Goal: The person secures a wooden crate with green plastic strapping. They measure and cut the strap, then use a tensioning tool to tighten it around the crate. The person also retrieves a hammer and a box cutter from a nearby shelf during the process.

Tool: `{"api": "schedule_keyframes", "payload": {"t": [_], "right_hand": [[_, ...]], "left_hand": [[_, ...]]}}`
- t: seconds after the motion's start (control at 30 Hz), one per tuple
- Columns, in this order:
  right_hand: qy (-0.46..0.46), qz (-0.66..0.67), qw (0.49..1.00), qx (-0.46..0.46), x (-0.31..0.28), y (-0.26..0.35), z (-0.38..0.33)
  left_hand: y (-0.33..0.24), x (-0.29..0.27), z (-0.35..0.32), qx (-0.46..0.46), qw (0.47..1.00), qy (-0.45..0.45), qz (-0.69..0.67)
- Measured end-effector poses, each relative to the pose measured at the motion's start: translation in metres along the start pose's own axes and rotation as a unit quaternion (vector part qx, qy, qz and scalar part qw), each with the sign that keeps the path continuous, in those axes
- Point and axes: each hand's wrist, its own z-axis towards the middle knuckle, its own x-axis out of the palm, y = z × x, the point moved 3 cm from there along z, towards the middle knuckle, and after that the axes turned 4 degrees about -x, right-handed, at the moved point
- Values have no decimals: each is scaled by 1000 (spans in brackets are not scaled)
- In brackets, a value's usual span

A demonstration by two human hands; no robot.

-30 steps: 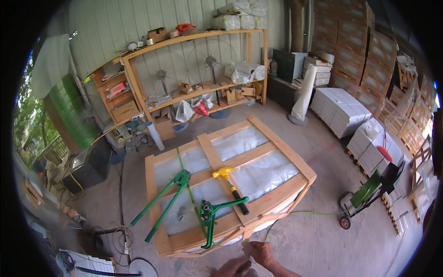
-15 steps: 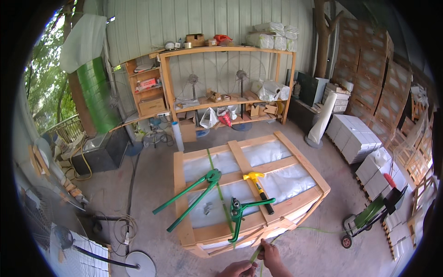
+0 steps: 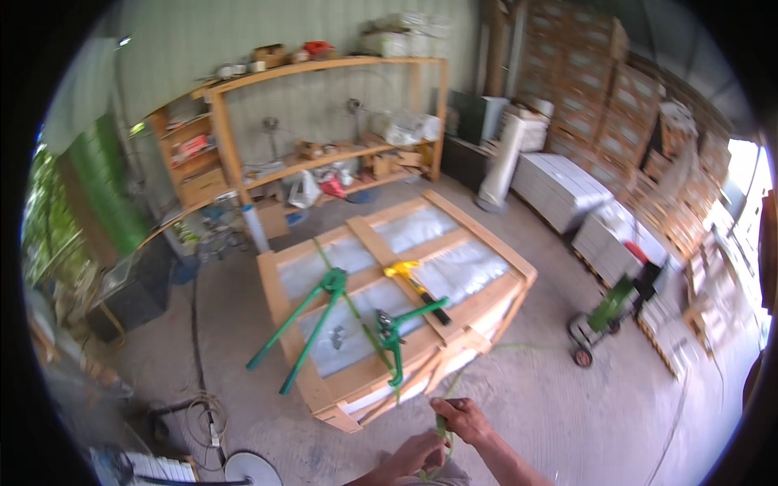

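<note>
My right hand [image 3: 463, 419] and my left hand [image 3: 420, 454] are in front of the crate's near side, both closed on a narrow green strap [image 3: 442, 425]. A wooden crate [image 3: 369, 236] with pale wrapped contents stands before me. Across its top runs a length of the same green strap. On the crate lie a long-handled green crimping tool [image 3: 333, 281], a green strap tensioner [image 3: 389, 330] and a yellow claw hammer [image 3: 415, 285] with a dark grip. Several small metal clips [image 3: 337, 335] rest by the crimping tool's handles.
A wheeled cart [image 3: 604, 312] with a green strap coil stands to the right; strap trails from it along the floor. Pallets of white boxes [image 3: 559, 182] line the right side. Behind the crate is a wooden shelf [image 3: 332, 168]. A cable coil [image 3: 209, 421] lies at left.
The view has turned right, shifting the crate and tools leftward and up in the picture. Both hands still hold the strap, and more of my right forearm shows.
</note>
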Motion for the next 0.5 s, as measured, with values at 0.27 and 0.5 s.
{"api": "schedule_keyframes", "payload": {"t": [0.27,0.5], "right_hand": [[-44,103,992,-52,-28,-65,-4],[140,-37,989,-13,-5,-146,-68]], "left_hand": [[-13,5,8,111,963,-93,-229],[-42,-36,48,223,899,-162,-340]]}}
